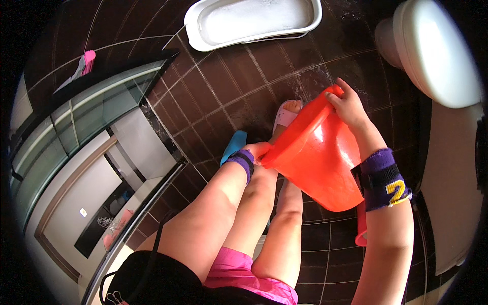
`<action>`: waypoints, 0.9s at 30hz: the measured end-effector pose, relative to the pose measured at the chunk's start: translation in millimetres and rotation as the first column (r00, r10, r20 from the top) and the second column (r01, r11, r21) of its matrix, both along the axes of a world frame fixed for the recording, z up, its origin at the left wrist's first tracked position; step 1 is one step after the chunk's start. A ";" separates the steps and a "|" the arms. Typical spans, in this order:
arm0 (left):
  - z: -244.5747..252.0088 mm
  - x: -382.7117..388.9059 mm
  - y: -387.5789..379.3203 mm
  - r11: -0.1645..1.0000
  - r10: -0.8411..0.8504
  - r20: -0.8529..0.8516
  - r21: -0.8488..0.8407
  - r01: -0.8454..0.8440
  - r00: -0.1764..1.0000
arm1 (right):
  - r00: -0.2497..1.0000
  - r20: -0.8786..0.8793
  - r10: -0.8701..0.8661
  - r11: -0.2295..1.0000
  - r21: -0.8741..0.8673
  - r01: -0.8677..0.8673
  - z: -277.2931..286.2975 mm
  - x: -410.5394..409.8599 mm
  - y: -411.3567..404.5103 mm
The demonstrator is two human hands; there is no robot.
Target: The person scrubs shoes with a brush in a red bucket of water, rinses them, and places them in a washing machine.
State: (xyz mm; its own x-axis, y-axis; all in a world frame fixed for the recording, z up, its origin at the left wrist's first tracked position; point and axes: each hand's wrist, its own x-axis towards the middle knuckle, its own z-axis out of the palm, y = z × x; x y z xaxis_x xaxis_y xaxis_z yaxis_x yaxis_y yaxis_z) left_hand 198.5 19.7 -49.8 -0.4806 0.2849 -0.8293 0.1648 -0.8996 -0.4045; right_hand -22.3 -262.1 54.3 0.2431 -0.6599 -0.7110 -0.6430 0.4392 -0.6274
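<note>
A red plastic bucket (324, 160) is tilted on its side in front of my legs, its mouth facing up and left. My left hand (258, 151) grips its rim at the lower left. On the upper right part of the rim, my right hand (345, 101) holds on, with the thumb at the edge. The inside of the bucket is hidden from view. Purple wristbands circle both wrists. Past the bucket, a long white tub (253, 23) with whitish, foamy liquid in it rests on the dark tiles.
A white toilet (434, 57) stands at the upper right. The brown tiled floor (244, 76) looks wet. A pink-and-grey brush (87, 63) lies at the upper left, beside a glass panel (91, 122). Another red plastic object (361, 228) is partly hidden below the bucket.
</note>
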 end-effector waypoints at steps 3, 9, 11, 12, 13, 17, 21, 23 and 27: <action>-10.9 45.7 32.8 0.987 0.126 -0.173 -0.078 -0.141 0.977 | 0.995 0.046 0.093 0.996 0.003 -0.093 -1.9 49.6 -5.6; 3.0 4.1 40.0 0.950 0.213 -0.393 -0.130 -0.283 0.894 | 0.981 0.002 0.194 0.981 0.028 -0.194 31.7 72.6 -13.8; 6.9 -10.8 33.7 0.965 0.153 -0.336 -0.150 -0.213 0.929 | 0.993 0.089 0.080 0.989 0.115 -0.090 46.0 69.4 -18.2; 9.4 -15.9 31.1 0.971 0.121 -0.311 -0.162 -0.178 0.943 | 0.987 0.070 0.146 0.989 -0.006 -0.146 51.8 67.3 -18.5; 12.6 -20.7 28.7 0.974 0.096 -0.286 -0.169 -0.149 0.953 | 0.985 0.075 0.152 0.988 -0.014 -0.152 58.7 63.5 -17.8; 31.3 -36.7 14.8 0.975 -0.018 -0.185 -0.222 -0.024 0.983 | 0.990 0.066 0.127 0.991 -0.046 -0.124 90.0 29.7 -14.2; 56.5 -45.4 9.4 0.983 -0.045 -0.012 -0.178 0.042 0.999 | 0.969 0.234 -0.077 0.997 -0.008 0.081 127.2 -8.2 6.5; 76.2 -55.7 11.3 0.909 0.098 0.186 -0.418 -0.012 0.978 | 0.963 0.241 -0.120 0.991 -0.029 0.131 147.3 -33.3 19.4; 106.7 -67.2 0.4 0.788 0.169 0.402 -0.604 0.122 0.900 | 0.976 0.180 -0.120 0.986 -0.090 0.138 163.5 -89.6 58.1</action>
